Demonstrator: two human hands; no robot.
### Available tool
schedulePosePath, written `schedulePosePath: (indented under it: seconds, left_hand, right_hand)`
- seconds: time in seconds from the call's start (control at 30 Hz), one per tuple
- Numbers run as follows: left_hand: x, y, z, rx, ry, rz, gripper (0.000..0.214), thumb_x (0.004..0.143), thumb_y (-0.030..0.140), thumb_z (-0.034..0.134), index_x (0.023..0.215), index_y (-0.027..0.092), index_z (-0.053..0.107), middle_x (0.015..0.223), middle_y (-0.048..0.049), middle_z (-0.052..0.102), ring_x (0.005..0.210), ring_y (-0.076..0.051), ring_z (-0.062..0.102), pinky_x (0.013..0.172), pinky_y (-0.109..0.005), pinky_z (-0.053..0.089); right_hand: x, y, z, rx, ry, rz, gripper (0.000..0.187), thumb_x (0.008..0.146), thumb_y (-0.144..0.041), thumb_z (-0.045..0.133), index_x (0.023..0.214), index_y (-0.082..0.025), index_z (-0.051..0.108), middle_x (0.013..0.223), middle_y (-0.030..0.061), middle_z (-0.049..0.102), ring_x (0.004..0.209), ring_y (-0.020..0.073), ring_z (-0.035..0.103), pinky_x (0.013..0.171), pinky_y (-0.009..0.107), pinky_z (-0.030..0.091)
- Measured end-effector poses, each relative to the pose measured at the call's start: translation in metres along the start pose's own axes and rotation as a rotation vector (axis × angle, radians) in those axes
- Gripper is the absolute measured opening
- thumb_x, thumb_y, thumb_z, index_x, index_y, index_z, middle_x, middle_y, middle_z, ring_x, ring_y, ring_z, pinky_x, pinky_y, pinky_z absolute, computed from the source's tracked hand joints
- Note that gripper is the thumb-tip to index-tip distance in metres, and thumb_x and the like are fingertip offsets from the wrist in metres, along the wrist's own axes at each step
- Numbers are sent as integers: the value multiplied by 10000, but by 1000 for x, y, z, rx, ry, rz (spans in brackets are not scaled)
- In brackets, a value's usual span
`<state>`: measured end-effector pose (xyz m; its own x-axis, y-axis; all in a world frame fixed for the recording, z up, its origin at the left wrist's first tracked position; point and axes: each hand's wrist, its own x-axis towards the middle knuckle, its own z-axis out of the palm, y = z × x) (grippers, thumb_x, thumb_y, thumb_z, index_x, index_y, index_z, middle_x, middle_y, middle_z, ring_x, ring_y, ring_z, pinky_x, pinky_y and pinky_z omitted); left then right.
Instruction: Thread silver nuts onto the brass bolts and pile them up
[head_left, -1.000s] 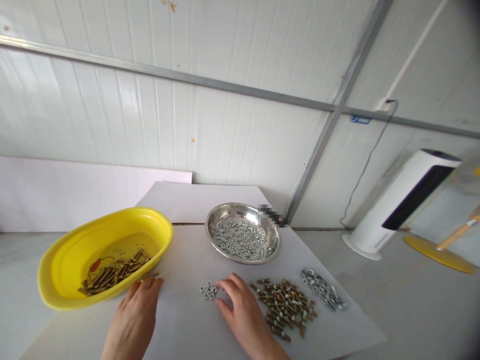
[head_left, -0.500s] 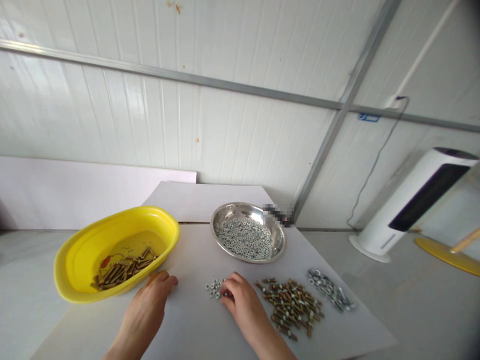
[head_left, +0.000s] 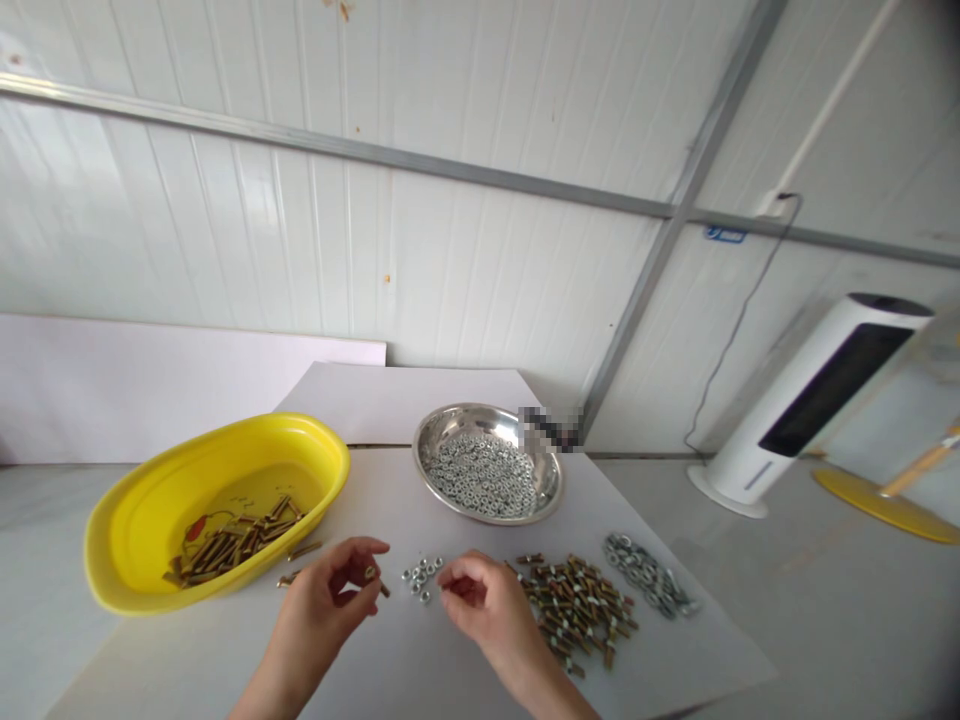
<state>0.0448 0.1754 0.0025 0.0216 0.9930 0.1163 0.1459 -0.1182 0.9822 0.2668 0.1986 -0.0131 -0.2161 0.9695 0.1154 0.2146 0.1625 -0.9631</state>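
Since the earlier frame, the left hand point(head_left: 319, 605) has been raised off the worktop point(head_left: 397, 660) and closed, with a brass bolt point(head_left: 370, 574) pinched in it. The right hand point(head_left: 480, 600) is curled into a pinch just beside a small cluster of steel nuts point(head_left: 421, 578); whether anything is held cannot be told. A pile of brass bolts point(head_left: 574, 610) lies to its right, and a yellow plastic basin point(head_left: 225, 445) lies beyond the left hand.
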Motion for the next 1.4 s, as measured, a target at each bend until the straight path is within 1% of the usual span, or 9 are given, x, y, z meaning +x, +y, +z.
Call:
schedulePosePath:
  seconds: [0.07, 0.2, 0.3, 0.47, 0.67, 0.87, 0.97, 1.17, 1.4]
  left_hand:
    - [-1, 2, 6, -213, -6, -64, 188, 791, 231, 716, 970, 176, 695, 798, 3, 658, 713, -157, 661, 670, -266, 557]
    - [-2, 2, 19, -446, -25, -114, 162, 744, 252, 814, 871, 183, 741, 776, 4, 737, 715, -133, 671, 709, -226, 546]
    - [-2, 0, 29, -510, -42, -115, 167, 718, 240, 839, 854, 185, 758, 759, 0, 764, 688, -126, 680, 690, -213, 546]
    - [-3, 4, 41, -421, -57, -112, 201, 699, 289, 845, 815, 154, 752, 714, -35, 770, 635, -147, 681, 646, -238, 557]
    - [-8, 11, 48, -143, -13, -32, 209, 758, 329, 773, 819, 134, 731, 615, -31, 718, 546, -146, 649, 531, -221, 529]
    - [-9, 10, 52, -207, -107, -81, 222, 785, 358, 746, 797, 150, 670, 596, -23, 694, 532, -150, 638, 515, -231, 525]
    - [-11, 12, 53, -138, -87, 20, 160, 793, 322, 734, 790, 174, 674, 614, -25, 689, 557, -166, 650, 541, -241, 530]
    - [-18, 27, 53, 239, 46, 445, 86, 831, 200, 688, 830, 242, 763, 794, -69, 746, 729, -213, 705, 702, -250, 548]
    - [-17, 24, 56, 297, 64, 428, 87, 847, 182, 668, 822, 237, 731, 738, -44, 717, 665, -185, 679, 654, -221, 533]
  right_hand:
    - [-2, -2, 2, 221, -6, 75, 91, 712, -176, 730, 796, -140, 735, 702, 27, 677, 638, 166, 623, 613, 257, 485]
    - [-12, -13, 2, 681, -25, 177, 242, 687, -282, 850, 859, -145, 748, 773, 24, 698, 662, 121, 619, 657, 228, 493]
    - [-18, -21, 0, 818, -46, 202, 299, 651, -267, 895, 889, -144, 761, 843, 39, 717, 718, 125, 649, 707, 231, 512]
    - [-17, -16, -3, 771, -34, 187, 303, 614, -260, 918, 855, -145, 775, 824, 54, 747, 720, 144, 672, 699, 233, 521]
    - [-15, -10, -12, 413, 7, -112, 140, 707, -153, 826, 834, -177, 771, 819, 39, 730, 761, 171, 677, 705, 244, 534]
    - [-21, -17, -21, 150, 54, -290, 144, 743, -82, 749, 840, -187, 767, 855, 58, 717, 793, 203, 685, 709, 274, 568]
    - [-22, -16, -22, 175, 53, -250, 99, 744, -148, 781, 838, -181, 769, 843, 62, 719, 775, 203, 683, 701, 277, 566]
    - [-25, -13, -18, 390, 26, -5, 263, 779, -380, 792, 892, -145, 759, 693, 66, 731, 645, 195, 676, 627, 296, 547]
    - [-24, -12, -16, 421, -8, 43, 375, 758, -448, 799, 935, -122, 741, 691, 60, 711, 621, 172, 642, 585, 269, 499]
